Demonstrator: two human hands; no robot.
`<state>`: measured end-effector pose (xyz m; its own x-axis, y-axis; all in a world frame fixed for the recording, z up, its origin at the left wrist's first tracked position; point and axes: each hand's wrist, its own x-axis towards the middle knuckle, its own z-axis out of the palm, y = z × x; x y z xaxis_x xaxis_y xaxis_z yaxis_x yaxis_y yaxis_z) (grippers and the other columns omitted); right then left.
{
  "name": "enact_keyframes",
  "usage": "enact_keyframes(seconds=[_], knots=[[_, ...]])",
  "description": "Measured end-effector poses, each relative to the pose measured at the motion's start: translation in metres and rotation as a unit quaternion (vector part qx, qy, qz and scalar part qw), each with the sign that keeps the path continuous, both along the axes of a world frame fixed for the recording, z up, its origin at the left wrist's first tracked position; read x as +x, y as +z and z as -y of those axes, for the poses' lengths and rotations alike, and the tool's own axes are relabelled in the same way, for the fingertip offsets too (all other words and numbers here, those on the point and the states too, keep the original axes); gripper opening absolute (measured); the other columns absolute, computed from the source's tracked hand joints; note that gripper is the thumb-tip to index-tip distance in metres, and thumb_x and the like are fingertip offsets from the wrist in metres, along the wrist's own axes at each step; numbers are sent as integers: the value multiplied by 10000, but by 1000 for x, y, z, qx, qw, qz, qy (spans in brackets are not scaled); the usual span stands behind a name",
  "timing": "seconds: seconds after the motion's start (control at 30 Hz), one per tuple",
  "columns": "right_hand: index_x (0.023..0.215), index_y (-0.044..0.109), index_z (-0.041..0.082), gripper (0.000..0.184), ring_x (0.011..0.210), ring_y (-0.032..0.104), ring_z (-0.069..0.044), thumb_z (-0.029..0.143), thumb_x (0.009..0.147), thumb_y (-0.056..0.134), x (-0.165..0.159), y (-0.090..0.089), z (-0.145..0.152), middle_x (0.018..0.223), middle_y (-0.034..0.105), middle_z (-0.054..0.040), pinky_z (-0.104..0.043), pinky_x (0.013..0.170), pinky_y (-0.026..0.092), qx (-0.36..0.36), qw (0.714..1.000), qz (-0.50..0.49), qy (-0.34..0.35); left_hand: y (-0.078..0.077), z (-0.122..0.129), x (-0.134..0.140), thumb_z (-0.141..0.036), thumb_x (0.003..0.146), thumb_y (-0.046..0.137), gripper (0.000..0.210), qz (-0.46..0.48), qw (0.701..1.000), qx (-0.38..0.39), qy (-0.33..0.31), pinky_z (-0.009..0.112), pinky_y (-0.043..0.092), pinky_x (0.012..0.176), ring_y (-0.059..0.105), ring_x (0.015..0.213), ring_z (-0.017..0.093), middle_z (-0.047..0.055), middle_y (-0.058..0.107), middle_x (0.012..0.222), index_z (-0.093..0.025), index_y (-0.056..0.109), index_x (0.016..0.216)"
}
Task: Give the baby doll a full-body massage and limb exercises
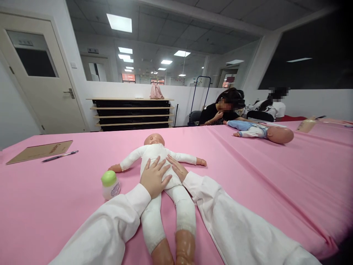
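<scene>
A baby doll (156,149) with a white cloth body lies stretched out on the pink-covered table, head away from me and feet toward me. My left hand (155,177) rests flat on the lower part of its torso, fingers spread. Against the torso's right side lies my right hand (177,168), its fingers stretched out and its thumb hidden. Neither hand grips anything. Just left of the doll, near my left sleeve, stands a small jar (110,185) with a green lid. The doll's face is turned out of sight.
On the left of the pink table (68,191) lie a brown notebook (41,151) and a pen (60,156). Another doll (253,130) in blue and white lies at the right, near a seated person (220,110). A pump bottle (306,124) stands beyond it.
</scene>
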<state>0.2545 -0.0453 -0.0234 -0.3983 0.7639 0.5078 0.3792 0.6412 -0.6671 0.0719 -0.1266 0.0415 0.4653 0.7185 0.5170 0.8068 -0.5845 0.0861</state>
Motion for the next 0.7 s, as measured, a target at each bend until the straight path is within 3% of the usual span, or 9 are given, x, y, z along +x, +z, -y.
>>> enact_keyframes(seconds=[0.13, 0.23, 0.37, 0.5, 0.6, 0.7], knots=[[1312, 440, 226, 592, 1335, 260, -204, 584, 865, 292, 1, 4, 4, 1420, 333, -52, -433, 1124, 178, 7, 1000, 4, -5, -6, 3, -1, -364, 876, 394, 367, 53, 992, 33, 105, 574, 267, 1009, 309, 1296, 315, 51, 439, 1357, -242, 566, 1176], [1283, 474, 229, 567, 1315, 305, -214, 574, 863, 310, 2, 10, 9, 1396, 374, -64, -450, 1111, 210, 14, 1000, 7, -6, -10, 5, -3, -262, 853, 421, 316, 75, 986, 97, 111, 464, 381, 953, 447, 1200, 289, 85, 558, 1236, -171, 620, 1080], [1118, 610, 210, 485, 1188, 475, -238, 549, 833, 413, 1, 19, 18, 1248, 539, -95, -450, 1045, 342, 30, 998, -31, -34, -10, 9, -7, -183, 813, 453, 201, 78, 973, 217, 33, 365, 458, 769, 602, 913, 228, 67, 685, 909, -154, 648, 852], [859, 697, 197, 314, 996, 595, -238, 466, 773, 561, -5, 34, 25, 962, 674, -92, -388, 950, 445, 23, 993, -98, -61, -4, 14, -5, -170, 793, 463, 176, 25, 962, 265, -58, 325, 400, 571, 555, 661, 187, 50, 616, 668, -155, 586, 667], [849, 705, 196, 268, 1008, 592, -241, 421, 740, 609, -16, 57, 25, 942, 683, -69, -404, 969, 427, -32, 996, -81, -10, 0, 14, -2, -181, 791, 458, 208, -25, 955, 270, -117, 316, 334, 504, 491, 580, 168, 37, 534, 584, -162, 531, 597], [923, 697, 192, 238, 1122, 528, -230, 327, 748, 609, -41, 85, 20, 1038, 658, -56, -413, 1009, 388, -40, 995, 0, 92, -1, 11, 0, -179, 788, 451, 216, -18, 955, 254, -152, 308, 307, 491, 449, 559, 154, 31, 501, 568, -162, 517, 584]])
